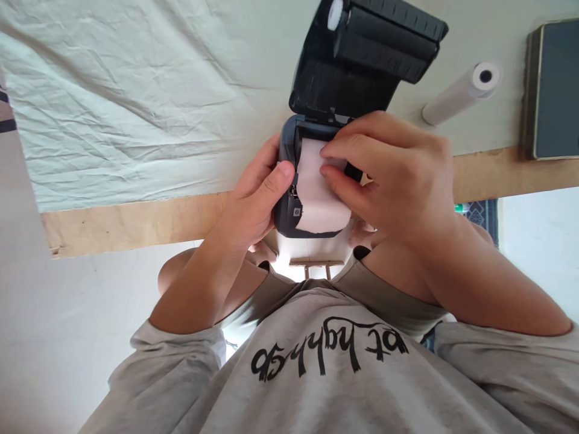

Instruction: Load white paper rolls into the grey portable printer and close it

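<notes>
A small black receipt printer (289, 220) is held over the table's front edge, its lid (348, 78) swung up and back. Inside its bay lies a white paper roll (316, 181), with a loose end hanging over the front rim. My left hand (260, 190) is closed around the printer's left side, thumb on the upper edge. From the right, my right hand (389, 163) pinches at the paper with thumb and fingertips. Its other fingers are curled near the hinge and partly hidden.
A second white paper roll (461, 93) stands on the cloth-covered table (149, 108) to the right. Beyond it lies a dark flat box-like object (556, 90). The table's bare wooden edge (136, 223) runs across in front of my lap.
</notes>
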### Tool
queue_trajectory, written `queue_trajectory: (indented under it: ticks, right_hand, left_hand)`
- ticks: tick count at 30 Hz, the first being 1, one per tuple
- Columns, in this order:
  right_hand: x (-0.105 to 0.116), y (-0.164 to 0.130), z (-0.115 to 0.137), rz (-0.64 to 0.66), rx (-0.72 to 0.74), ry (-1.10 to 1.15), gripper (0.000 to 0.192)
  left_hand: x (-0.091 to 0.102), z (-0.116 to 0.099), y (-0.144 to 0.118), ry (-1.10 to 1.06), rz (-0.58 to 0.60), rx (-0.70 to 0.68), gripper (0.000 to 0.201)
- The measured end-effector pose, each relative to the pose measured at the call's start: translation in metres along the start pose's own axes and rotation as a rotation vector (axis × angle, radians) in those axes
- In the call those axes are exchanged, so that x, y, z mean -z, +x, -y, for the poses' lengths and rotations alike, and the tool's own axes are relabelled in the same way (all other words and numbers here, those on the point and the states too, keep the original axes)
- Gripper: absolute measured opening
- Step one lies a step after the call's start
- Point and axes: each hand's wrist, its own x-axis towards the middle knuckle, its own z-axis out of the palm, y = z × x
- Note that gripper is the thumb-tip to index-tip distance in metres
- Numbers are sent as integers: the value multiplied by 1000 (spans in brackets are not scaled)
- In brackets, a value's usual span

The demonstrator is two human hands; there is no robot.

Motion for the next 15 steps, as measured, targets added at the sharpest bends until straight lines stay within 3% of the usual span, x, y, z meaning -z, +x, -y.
queue_trajectory:
  ticks: [6, 8, 12, 15]
  right_hand:
    - [6, 0, -2, 133, 24, -122, 10]
    - [6, 1, -2, 166, -3, -77, 17]
    - [13, 0, 0, 116, -63, 137, 30]
    - [22, -3, -5, 129, -93, 472, 36]
  left_hand:
    - [2, 1, 1, -40, 14, 39, 36]
    - [2, 3, 1, -17, 38, 1, 36]
    - [1, 5, 1, -24, 44, -89, 38]
    - [-2, 3, 1, -74, -10, -55, 37]
